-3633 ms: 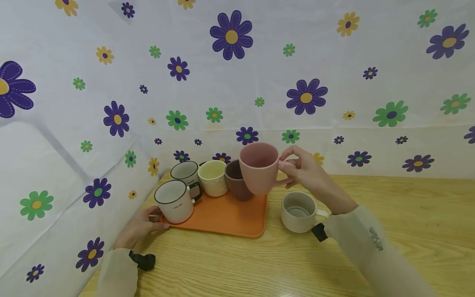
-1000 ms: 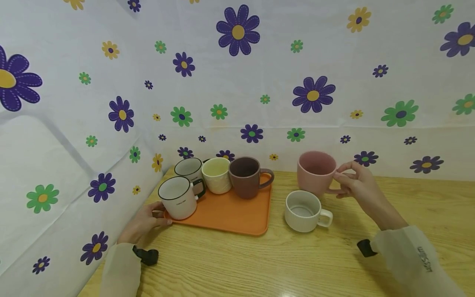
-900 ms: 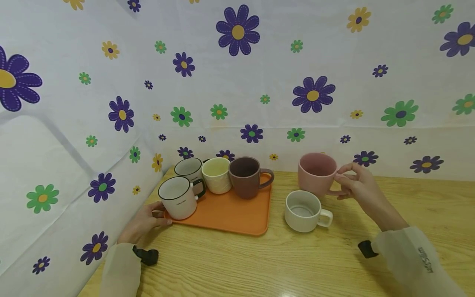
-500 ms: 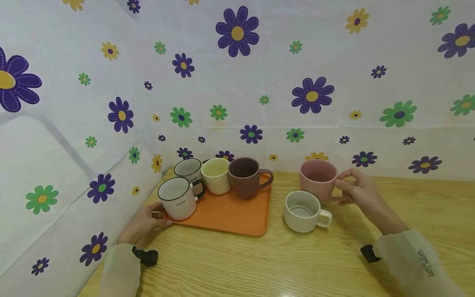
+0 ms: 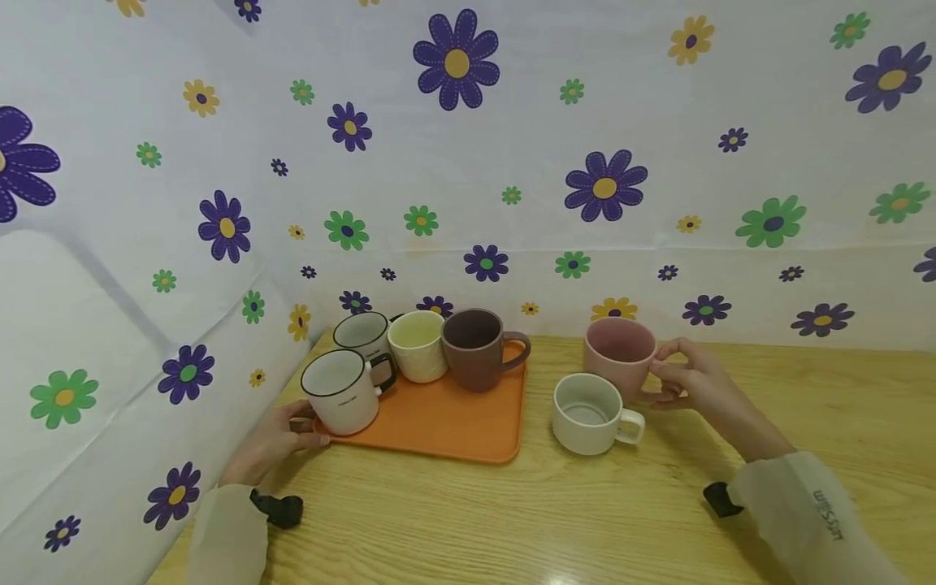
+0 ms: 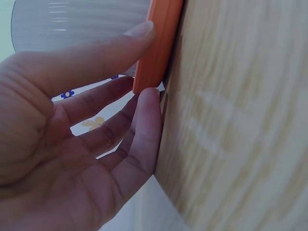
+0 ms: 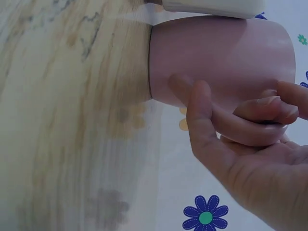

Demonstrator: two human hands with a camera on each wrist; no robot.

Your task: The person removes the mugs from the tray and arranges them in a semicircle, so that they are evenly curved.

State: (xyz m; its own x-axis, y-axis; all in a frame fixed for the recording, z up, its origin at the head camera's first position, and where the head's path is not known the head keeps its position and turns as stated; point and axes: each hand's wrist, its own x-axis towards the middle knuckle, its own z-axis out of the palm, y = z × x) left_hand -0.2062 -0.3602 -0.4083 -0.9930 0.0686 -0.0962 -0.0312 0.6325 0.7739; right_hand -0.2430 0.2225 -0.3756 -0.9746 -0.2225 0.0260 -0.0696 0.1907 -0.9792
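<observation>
At the right, the right hand (image 5: 698, 379) pinches the handle of a pink mug (image 7: 216, 57), with fingers through the loop. The mug is upright, its base down at the wooden table. Just in front of it stands a low cream cup (image 5: 585, 435), handle to the right, overlapping the mug in the head view. The left hand (image 5: 270, 443) grips the near left corner of an orange tray (image 5: 453, 435), thumb on the rim (image 6: 151, 53) and fingers against its outer side. By that thumb, a white black-rimmed mug (image 5: 342, 398) stands on the tray.
Along the tray's back stand another black-rimmed mug (image 5: 361, 331), a pale yellow cup (image 5: 418, 353) and a dark purple mug (image 5: 475, 357) with its handle to the right. A flower-printed white sheet (image 5: 526, 146) rises behind and left of the wooden table (image 5: 439, 520).
The right hand has carried the pink mug from over the tray's right side rightward, then lowered it to the table behind the cream cup. The left hand has stayed at the tray corner.
</observation>
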